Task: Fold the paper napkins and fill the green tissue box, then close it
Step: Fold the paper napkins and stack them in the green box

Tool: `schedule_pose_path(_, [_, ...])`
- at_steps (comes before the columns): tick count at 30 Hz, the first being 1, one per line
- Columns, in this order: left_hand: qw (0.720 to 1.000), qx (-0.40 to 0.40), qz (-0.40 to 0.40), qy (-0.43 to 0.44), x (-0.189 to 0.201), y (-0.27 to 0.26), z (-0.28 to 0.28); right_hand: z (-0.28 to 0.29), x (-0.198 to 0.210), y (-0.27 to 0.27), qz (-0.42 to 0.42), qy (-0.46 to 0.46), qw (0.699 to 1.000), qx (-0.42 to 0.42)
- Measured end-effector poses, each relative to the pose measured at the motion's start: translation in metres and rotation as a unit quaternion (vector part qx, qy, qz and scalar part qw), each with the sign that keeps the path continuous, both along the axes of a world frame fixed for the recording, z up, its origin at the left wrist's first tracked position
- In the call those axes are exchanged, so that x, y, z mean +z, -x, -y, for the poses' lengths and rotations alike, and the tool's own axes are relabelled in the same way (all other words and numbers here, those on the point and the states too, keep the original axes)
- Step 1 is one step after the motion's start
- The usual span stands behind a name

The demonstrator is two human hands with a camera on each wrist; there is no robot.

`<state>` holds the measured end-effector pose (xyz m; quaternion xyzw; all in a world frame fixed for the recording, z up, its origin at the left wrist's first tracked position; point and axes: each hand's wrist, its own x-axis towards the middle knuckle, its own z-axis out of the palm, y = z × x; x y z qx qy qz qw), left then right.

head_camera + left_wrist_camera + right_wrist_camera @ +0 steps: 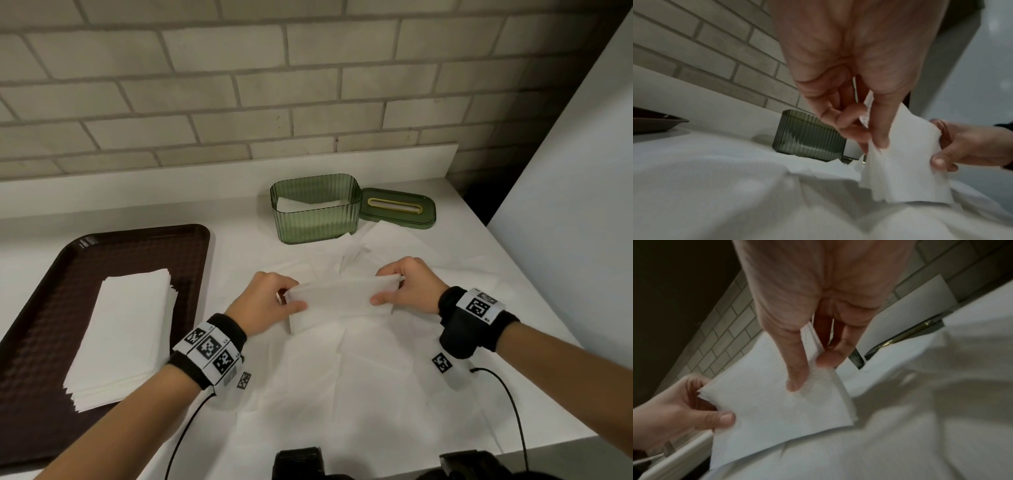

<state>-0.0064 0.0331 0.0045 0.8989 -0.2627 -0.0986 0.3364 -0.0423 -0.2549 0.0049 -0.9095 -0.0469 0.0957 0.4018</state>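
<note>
head view: white folded napkin (339,298), layered

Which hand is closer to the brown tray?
Left. The left hand holds the napkin just right of the tray; the right hand holds its far end, farther away.

A dark brown tray (41,308) sits on the white counter (120,205). A brick wall (205,85) stands behind the counter.
</note>
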Motion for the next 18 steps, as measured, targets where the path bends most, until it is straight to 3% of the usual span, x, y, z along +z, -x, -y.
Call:
schedule_pose_path(5, [0.984, 0.112, 0.105, 0.095, 0.03, -0.035, 0.0, 0.003, 0.036, -0.04, 0.086, -0.057, 0.99, -0.1])
schedule_pose_path(12, [0.94, 0.21, 0.125, 0.238, 0.061, -0.11, 0.02, -0.007, 0.07, -0.126, 0.165, -0.133, 0.957, -0.199])
schedule_pose_path(15, [0.947, 0.217, 0.153, 0.18, 0.059, -0.136, 0.032, -0.01, 0.066, -0.154, 0.187, -0.097, 0.95, -0.23])
schedule_pose_path(18, [0.963, 0.194, 0.187, 0.003, 0.047, -0.162, 0.04, -0.013, 0.054, -0.173, 0.186, -0.037, 0.955, -0.229])
